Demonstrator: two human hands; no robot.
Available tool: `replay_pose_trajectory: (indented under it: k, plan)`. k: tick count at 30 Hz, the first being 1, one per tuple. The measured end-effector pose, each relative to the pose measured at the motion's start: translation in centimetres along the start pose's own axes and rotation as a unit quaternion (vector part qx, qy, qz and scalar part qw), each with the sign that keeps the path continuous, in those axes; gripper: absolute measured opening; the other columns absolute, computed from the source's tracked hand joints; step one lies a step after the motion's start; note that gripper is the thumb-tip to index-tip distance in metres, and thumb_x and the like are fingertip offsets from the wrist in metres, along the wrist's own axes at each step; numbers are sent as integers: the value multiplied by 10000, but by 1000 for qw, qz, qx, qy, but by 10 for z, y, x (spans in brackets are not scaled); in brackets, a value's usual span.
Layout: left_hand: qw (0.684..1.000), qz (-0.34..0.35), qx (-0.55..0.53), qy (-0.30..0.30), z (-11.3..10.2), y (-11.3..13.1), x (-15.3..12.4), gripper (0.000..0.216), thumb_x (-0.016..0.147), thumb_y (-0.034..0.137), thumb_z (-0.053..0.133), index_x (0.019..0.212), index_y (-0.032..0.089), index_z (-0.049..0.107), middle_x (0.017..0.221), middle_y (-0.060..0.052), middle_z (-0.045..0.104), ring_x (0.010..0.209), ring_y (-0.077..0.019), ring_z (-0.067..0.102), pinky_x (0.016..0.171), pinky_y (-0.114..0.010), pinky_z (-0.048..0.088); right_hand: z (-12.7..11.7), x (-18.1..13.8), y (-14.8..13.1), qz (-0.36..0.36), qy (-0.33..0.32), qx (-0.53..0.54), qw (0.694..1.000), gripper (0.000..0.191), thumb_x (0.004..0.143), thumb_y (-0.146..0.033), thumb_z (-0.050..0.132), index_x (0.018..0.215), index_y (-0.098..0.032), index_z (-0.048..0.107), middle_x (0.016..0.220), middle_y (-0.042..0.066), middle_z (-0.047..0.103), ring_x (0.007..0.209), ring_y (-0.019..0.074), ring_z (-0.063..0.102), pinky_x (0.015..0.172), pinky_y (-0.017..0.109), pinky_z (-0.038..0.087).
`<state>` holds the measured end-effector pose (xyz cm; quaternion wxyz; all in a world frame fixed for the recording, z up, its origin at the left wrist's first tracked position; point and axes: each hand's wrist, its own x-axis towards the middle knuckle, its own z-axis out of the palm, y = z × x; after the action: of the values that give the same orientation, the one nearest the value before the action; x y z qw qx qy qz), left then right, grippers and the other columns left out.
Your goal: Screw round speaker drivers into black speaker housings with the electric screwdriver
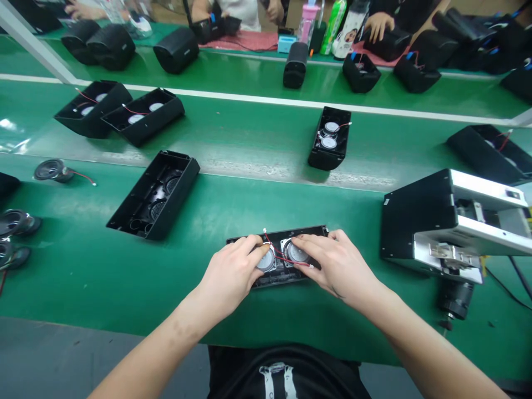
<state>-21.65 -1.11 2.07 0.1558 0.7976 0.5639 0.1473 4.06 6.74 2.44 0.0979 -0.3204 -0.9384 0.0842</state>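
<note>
Near edge of the green bench (pixel 83 277): one open black speaker housing (pixel 277 260) lies flat, holding two round drivers linked by a red wire (pixel 286 259). Left hand (pixel 233 274) rests on the left driver (pixel 266 259), fingers curled loosely over it; right hand (pixel 338 266) lies spread over the right driver (pixel 296 252), fingertips pressing down. Neither hand lifts anything.

Just right stands one black-and-silver machine (pixel 453 227). Left, one empty housing (pixel 155 194); three loose drivers (pixel 54 170) near the left edge.

Farther on the belt: four housings with drivers fitted (pixel 330 138). Beyond, closed speakers (pixel 177 50), three bottles (pixel 338 25) and other people's hands (pixel 378 25).
</note>
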Motion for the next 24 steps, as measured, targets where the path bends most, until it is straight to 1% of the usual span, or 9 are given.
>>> replay_pose_trajectory:
  k: [5,8,11,16,19,24]
  plan:
    - [1000,-3,11,-6,0,1,1,415,933,98,711,1320,224,634,1284,-82,689,1078,-280,708,879,-422,628,0,0,-1,3,0,0,1000,331,1041,-321,671,1325,-152,679,1312,123,760,1094,254,741,828,426,412]
    - [1000,-3,14,-12,0,2,1,454,906,89,746,1321,222,619,1286,-79,682,1082,-287,702,881,-428,626,1,-1,0,6,-3,4,1000,341,1021,-301,707,1322,-143,677,1313,114,760,1105,262,741,829,426,402]
    - [1000,-4,13,-17,-1,2,1,467,903,74,744,1328,215,607,1292,-80,675,1096,-281,695,906,-433,623,1,0,0,6,-4,10,1000,342,1001,-290,741,1304,-143,679,1301,109,765,1106,264,742,825,422,389]
    - [999,-3,4,-34,-6,3,-1,544,895,93,774,1384,205,565,1337,-92,649,1134,-290,682,918,-464,625,1,3,0,9,4,22,1000,356,969,-262,786,1288,-149,675,1291,90,772,1108,250,741,819,406,376]
    - [999,0,-3,-40,-9,3,0,586,893,94,779,1415,211,540,1367,-95,635,1159,-292,677,922,-463,627,0,3,0,14,3,29,999,361,955,-266,807,1276,-161,680,1271,76,780,1088,241,745,806,396,370]
    - [999,5,-13,-33,-9,-1,1,499,942,99,724,1396,226,562,1374,-86,639,1175,-278,677,961,-454,617,0,2,-2,23,-5,28,999,371,938,-257,826,1269,-166,686,1260,77,783,1069,245,747,805,396,364]
